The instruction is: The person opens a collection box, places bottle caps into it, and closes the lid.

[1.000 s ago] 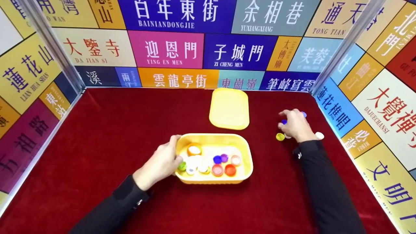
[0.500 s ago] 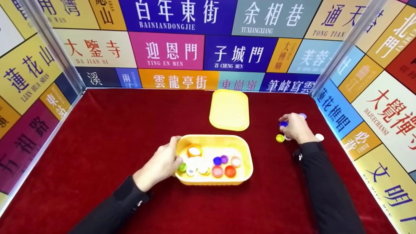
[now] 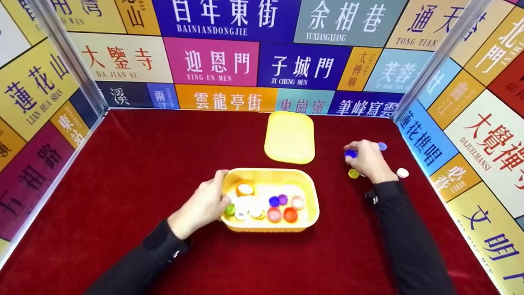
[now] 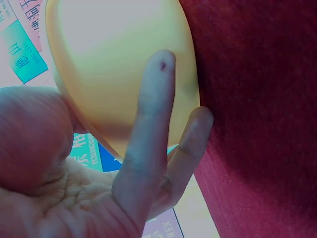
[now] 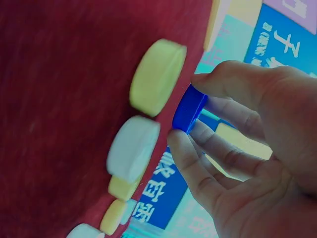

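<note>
A yellow plastic box stands mid-table with several coloured bottle caps inside. My left hand grips its left end, thumb at the rim and fingers against the outer wall in the left wrist view. Over at the right side, my right hand pinches a dark blue bottle cap between thumb and fingertip. Close to that hand, a yellow cap and a white cap lie on the cloth. In the head view the white one is mostly hidden by the hand.
A yellow lid lies flat behind the box. A violet-blue cap and another white cap rest near the right wall. Printed panels border the red cloth at the back and both sides.
My right hand has shifted slightly left with the blue cap pinched in it, uncovering more of the violet-blue cap. The left hand and the box stay in place.
</note>
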Available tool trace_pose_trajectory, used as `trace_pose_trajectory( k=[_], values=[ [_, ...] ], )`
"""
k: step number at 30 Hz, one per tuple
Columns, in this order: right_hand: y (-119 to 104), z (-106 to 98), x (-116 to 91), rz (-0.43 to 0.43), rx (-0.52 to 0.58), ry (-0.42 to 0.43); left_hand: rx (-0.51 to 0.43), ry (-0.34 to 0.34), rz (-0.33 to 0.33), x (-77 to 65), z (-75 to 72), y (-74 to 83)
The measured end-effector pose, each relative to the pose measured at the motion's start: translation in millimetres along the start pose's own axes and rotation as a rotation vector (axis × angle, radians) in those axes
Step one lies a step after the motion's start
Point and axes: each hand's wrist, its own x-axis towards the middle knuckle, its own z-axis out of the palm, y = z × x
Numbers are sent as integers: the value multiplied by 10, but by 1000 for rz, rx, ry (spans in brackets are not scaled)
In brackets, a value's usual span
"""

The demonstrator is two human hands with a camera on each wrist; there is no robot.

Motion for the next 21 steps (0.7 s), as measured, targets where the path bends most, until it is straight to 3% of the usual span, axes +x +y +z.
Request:
trace_pose_trajectory(
  k=[9,21],
  values=[
    [-442,2,-154,-82,38,43,-10,-6,3,4,-2,6],
    [-1115,46,-402,-287,121,87,-24,-5,22,-5,-2,-15]
  ],
)
